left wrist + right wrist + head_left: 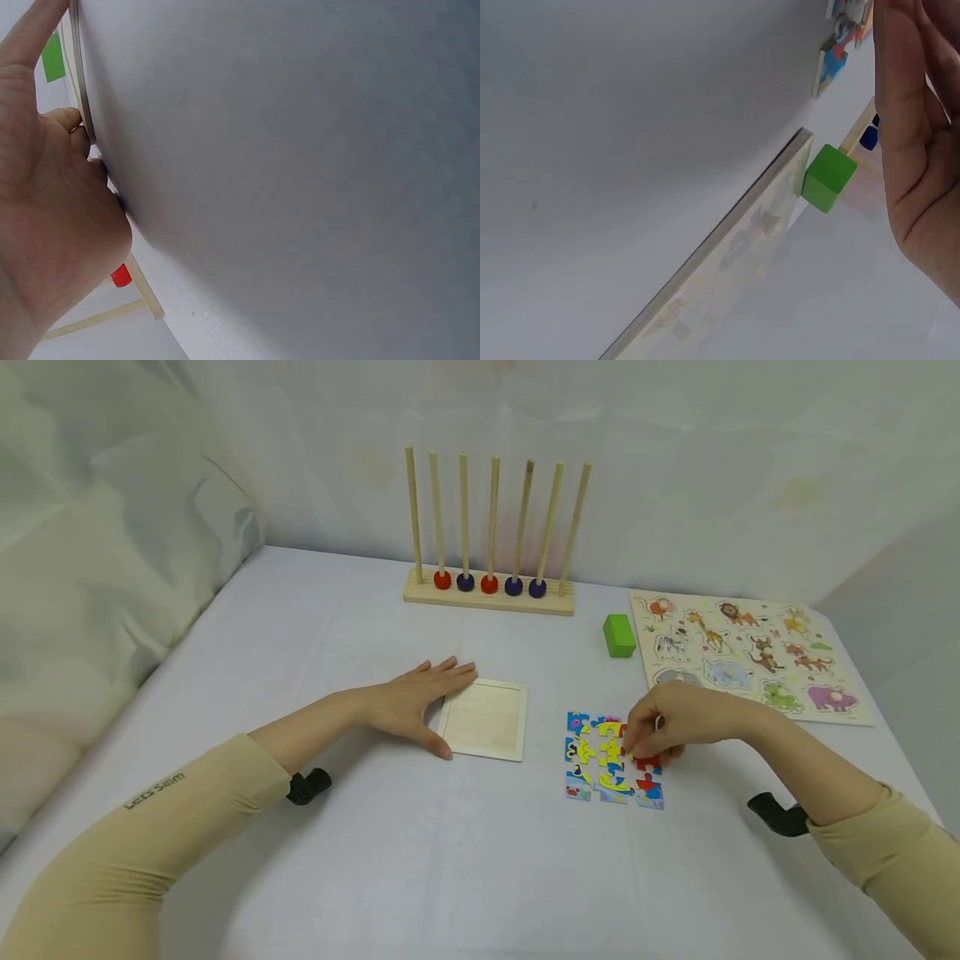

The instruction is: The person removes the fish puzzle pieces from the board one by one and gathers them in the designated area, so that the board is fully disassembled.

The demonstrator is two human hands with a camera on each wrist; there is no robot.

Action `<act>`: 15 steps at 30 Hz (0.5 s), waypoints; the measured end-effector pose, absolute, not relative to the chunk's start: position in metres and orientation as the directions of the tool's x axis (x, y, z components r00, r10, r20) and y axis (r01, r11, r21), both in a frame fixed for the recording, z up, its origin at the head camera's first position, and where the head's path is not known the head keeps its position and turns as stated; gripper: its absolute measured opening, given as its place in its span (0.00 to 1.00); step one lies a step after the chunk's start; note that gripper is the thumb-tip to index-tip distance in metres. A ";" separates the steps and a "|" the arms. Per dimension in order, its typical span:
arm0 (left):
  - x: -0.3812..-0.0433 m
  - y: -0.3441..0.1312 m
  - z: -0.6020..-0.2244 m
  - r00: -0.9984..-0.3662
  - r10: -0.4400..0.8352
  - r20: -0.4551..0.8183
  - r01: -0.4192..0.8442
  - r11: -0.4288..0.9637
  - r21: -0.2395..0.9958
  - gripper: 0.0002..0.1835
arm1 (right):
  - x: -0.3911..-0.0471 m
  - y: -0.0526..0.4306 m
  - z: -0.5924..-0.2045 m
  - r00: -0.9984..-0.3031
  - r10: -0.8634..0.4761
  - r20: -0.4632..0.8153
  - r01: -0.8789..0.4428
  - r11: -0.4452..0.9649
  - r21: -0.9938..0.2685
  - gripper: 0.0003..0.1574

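Observation:
A square wooden puzzle tray with a raised rim lies on the white table. My left hand rests along its left side, fingers spread and straight at the far corner, thumb by the near corner. Right of the tray are loosely spaced jigsaw pieces in rows, blue, yellow and red. Over their right side is my right hand, thumb and index finger pinching a red jigsaw piece, mostly hidden by the fingers. In the right wrist view a few jigsaw pieces show beside the fingers.
A bead rack with upright rods and red and dark blue beads stands at the back. A green block sits left of an animal peg puzzle board, which lies just beyond my right hand.

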State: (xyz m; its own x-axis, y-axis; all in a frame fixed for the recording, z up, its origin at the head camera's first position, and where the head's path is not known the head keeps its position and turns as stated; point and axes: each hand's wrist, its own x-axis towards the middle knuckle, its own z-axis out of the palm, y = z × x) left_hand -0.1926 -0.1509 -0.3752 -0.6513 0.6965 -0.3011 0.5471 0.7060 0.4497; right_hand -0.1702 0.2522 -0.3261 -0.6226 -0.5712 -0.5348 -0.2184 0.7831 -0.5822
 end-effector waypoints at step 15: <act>-0.192 -0.152 -0.360 -0.682 0.688 -0.247 0.615 0.723 0.315 0.61 | -0.168 0.239 -0.328 -0.852 -0.487 0.191 -0.500 0.866 -0.024 0.36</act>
